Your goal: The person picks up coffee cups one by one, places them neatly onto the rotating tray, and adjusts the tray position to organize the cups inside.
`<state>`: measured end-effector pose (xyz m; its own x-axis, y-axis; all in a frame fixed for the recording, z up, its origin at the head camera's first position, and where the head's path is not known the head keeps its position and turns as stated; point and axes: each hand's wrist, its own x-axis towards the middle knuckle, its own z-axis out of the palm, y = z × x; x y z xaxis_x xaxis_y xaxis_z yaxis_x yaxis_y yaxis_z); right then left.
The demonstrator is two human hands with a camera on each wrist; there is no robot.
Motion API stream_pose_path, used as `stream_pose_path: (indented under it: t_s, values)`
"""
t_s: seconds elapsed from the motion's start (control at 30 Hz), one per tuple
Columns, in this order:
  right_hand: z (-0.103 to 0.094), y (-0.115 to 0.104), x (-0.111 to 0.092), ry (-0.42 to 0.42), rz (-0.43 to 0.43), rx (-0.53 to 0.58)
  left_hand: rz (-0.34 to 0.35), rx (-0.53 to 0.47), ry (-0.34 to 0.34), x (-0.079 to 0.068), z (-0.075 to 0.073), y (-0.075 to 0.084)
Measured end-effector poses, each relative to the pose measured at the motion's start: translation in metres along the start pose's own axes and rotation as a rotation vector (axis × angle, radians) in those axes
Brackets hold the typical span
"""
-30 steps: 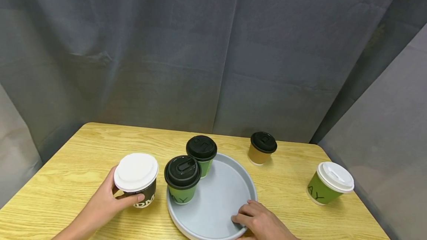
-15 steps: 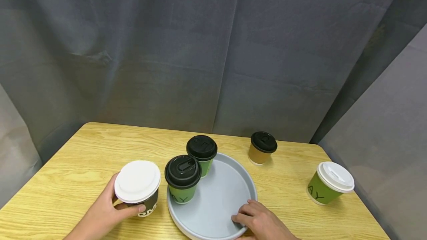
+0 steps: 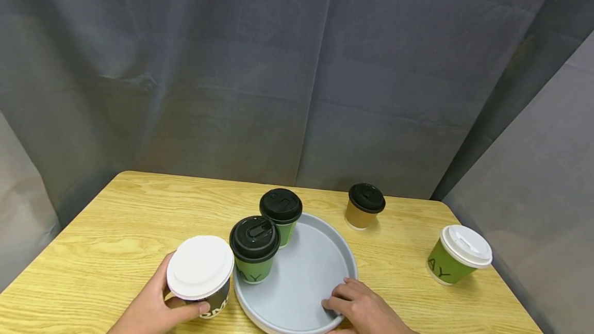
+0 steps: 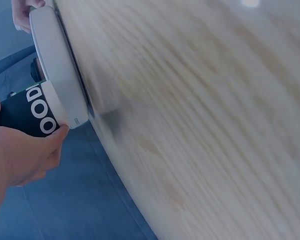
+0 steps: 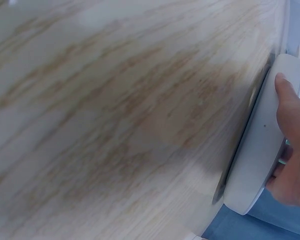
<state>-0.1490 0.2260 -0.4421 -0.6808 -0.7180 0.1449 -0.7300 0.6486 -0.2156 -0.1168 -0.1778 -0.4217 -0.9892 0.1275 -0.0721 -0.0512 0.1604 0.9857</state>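
Grey curtain (image 3: 232,76) behind, wood-grain tabletop (image 3: 139,210) in front. Biggest container on it: round grey tray (image 3: 313,272), carrying two green cups with black lids at its left side, front cup (image 3: 253,249) just ahead of rear cup (image 3: 281,213). Right hand (image 3: 362,305) pinches tray rim near the person, thumb outside, fingers inside. Left hand (image 3: 155,300) is wrapped round the black cup (image 3: 200,269) with white lid, upright, just beside the tray's left edge; can't tell if its base touches anything. Black cup is well apart from right hand. Off the tray, on tabletop: white-lidded green cup (image 3: 457,254) far right, small brown cup (image 3: 364,207) with black lid beyond tray. Lids hide contents. Writing: "OO" in white on black cup, rest partly covered; "AY" on far-right cup; "Y" on front cup.
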Motion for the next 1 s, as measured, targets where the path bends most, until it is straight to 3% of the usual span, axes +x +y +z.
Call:
stream_pose_path:
  t_s: [0.07,0.3,0.6,1.0]
  values:
    - [0.000,0.000,0.000,-0.001,0.000,0.004,-0.013,-0.012,0.003,-0.001,0.002,0.001]
    - [0.001,0.001,0.001,0.000,-0.007,0.009,0.034,0.087,0.005,-0.006,0.008,0.002]
    - [0.000,-0.001,0.002,-0.010,-0.005,0.019,0.044,-0.045,-0.051,-0.009,0.015,0.006]
    - [0.000,-0.001,0.001,0.000,-0.001,0.019,0.117,-0.069,-0.121,-0.008,0.023,0.017]
